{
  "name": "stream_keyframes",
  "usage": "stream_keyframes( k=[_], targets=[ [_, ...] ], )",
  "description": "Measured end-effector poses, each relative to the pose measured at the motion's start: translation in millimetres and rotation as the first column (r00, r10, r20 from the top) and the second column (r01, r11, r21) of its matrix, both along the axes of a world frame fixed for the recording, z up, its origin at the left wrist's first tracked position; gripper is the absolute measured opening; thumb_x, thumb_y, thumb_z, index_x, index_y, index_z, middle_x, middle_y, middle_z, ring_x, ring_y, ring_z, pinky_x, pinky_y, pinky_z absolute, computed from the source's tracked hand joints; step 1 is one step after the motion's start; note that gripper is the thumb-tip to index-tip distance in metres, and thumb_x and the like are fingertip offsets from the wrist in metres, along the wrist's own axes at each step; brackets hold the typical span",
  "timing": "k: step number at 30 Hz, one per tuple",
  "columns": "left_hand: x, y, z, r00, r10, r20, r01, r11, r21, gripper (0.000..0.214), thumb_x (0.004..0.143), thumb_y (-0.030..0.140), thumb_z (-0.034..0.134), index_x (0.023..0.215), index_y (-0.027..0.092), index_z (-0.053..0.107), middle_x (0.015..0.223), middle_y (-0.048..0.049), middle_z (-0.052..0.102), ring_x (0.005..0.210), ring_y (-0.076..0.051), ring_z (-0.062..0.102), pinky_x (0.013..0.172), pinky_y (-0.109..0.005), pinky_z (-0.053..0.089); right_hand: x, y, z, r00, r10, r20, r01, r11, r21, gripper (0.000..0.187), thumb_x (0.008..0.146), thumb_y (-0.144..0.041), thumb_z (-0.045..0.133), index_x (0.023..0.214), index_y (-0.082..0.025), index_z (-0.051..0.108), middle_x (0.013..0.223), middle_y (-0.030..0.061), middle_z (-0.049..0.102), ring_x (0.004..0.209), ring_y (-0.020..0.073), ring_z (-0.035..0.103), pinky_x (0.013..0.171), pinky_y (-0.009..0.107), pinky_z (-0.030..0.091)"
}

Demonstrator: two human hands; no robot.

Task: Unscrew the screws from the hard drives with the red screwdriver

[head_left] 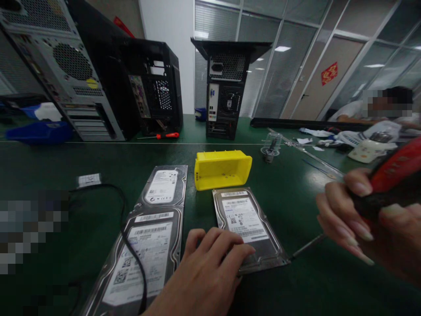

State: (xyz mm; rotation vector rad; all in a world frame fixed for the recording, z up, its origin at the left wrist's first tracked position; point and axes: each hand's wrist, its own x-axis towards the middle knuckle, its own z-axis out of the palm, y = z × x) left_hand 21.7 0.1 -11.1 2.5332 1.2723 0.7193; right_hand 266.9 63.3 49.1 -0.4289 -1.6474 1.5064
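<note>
A hard drive (245, 215) with a white label lies flat on the green table. My left hand (210, 263) holds its near left part, with the fingers bent over the top and edge. In my right hand (358, 215) is a screwdriver (391, 175) with a thick red and black handle, the fingers wrapped round it. Its metal shaft slants down to the left, and the tip meets the drive's near right corner. Any screw there is too small to make out. Two more hard drives, a far one (164, 186) and a near one (141, 254), lie to the left.
A yellow bin (223, 180) stands behind the held drive, small bits inside. A black cable (123, 210) crosses the near left drive. Computer cases (225, 87) and a red-handled screwdriver (167, 135) are at the back. A clear plastic holder (271, 147) and a person (368, 109) are right.
</note>
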Motion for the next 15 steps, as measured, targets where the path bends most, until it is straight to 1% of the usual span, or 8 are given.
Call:
stream_keyframes(
  k=[2, 4, 6, 9, 11, 13, 15],
  targets=[
    [-0.2, 0.6, 1.3, 1.0, 0.0, -0.001, 0.0, 1.0, 0.004, 0.033, 0.082, 0.008, 0.048, 0.111, 0.024, 0.05, 0.109, -0.0004, 0.058, 0.096, -0.02, 0.051, 0.075, -0.032, 0.032, 1.1, 2.3, -1.7, 1.0, -0.007, 0.018, 0.006, 1.0, 0.012, 0.012, 0.085, -0.034, 0.04, 0.092, -0.025, 0.043, 0.063, 0.0013, 0.037, 0.055, 0.0115, 0.043, 0.042, 0.022, 0.044],
    [-0.5, 1.2, 1.9, 1.0, -0.001, 0.002, 0.001, 1.0, 0.02, 0.031, 0.083, 0.009, 0.048, 0.111, 0.024, 0.05, 0.108, -0.0006, 0.058, 0.094, -0.02, 0.051, 0.073, -0.032, 0.032, 1.7, 3.9, -2.8, 0.999, 0.014, 0.029, -0.015, 0.999, 0.034, 0.015, 0.085, -0.035, 0.038, 0.094, -0.025, 0.044, 0.063, 0.0015, 0.037, 0.055, 0.0115, 0.042, 0.044, 0.023, 0.045],
    [-0.7, 1.6, 1.7, 1.0, 0.0, 0.002, 0.0, 0.999, 0.033, 0.031, 0.082, 0.009, 0.049, 0.11, 0.023, 0.05, 0.107, -0.0005, 0.058, 0.093, -0.02, 0.051, 0.073, -0.032, 0.032, 1.4, 3.8, -3.2, 0.999, -0.031, 0.025, 0.031, 0.999, 0.008, 0.022, 0.086, -0.037, 0.035, 0.103, -0.028, 0.044, 0.064, 0.0026, 0.039, 0.056, 0.012, 0.043, 0.045, 0.024, 0.045],
    [-0.7, 1.9, 0.2, 1.0, -0.004, 0.007, 0.003, 0.999, 0.04, 0.033, 0.082, 0.007, 0.048, 0.111, 0.023, 0.049, 0.107, -0.0002, 0.058, 0.093, -0.02, 0.051, 0.073, -0.032, 0.03, -0.3, 0.6, -2.9, 0.992, -0.125, 0.03, 0.127, 0.989, -0.08, 0.035, 0.085, -0.041, 0.035, 0.119, -0.033, 0.038, 0.066, 0.0036, 0.042, 0.055, 0.0131, 0.045, 0.043, 0.025, 0.045],
    [-0.5, 1.7, -1.0, 1.0, -0.004, 0.004, 0.004, 1.0, 0.026, 0.034, 0.082, 0.006, 0.048, 0.111, 0.023, 0.048, 0.108, 0.0, 0.057, 0.094, -0.02, 0.051, 0.074, -0.032, 0.029, -1.5, -1.4, -2.6, 0.99, -0.131, 0.056, 0.136, 0.985, -0.104, 0.035, 0.082, -0.041, 0.042, 0.116, -0.033, 0.04, 0.067, 0.0039, 0.043, 0.058, 0.0147, 0.048, 0.045, 0.027, 0.047],
    [-0.1, 1.1, -1.7, 1.0, -0.002, 0.008, 0.002, 1.0, 0.023, 0.034, 0.082, 0.006, 0.048, 0.111, 0.023, 0.048, 0.107, 0.0002, 0.057, 0.094, -0.02, 0.05, 0.074, -0.033, 0.027, -1.8, -2.3, -3.5, 0.987, -0.148, 0.056, 0.153, 0.983, -0.103, 0.029, 0.08, -0.039, 0.047, 0.108, -0.031, 0.045, 0.067, 0.0042, 0.042, 0.062, 0.0164, 0.049, 0.05, 0.031, 0.05],
    [0.3, 0.1, -1.5, 1.0, 0.008, 0.014, -0.008, 1.0, 0.025, 0.035, 0.082, 0.005, 0.048, 0.112, 0.023, 0.047, 0.109, 0.0001, 0.057, 0.095, -0.02, 0.05, 0.075, -0.033, 0.027, -0.7, -1.9, -6.5, 0.984, -0.176, 0.036, 0.179, 0.98, -0.088, 0.023, 0.08, -0.037, 0.047, 0.101, -0.028, 0.046, 0.067, 0.0041, 0.041, 0.064, 0.017, 0.049, 0.055, 0.035, 0.051]
  ],
)
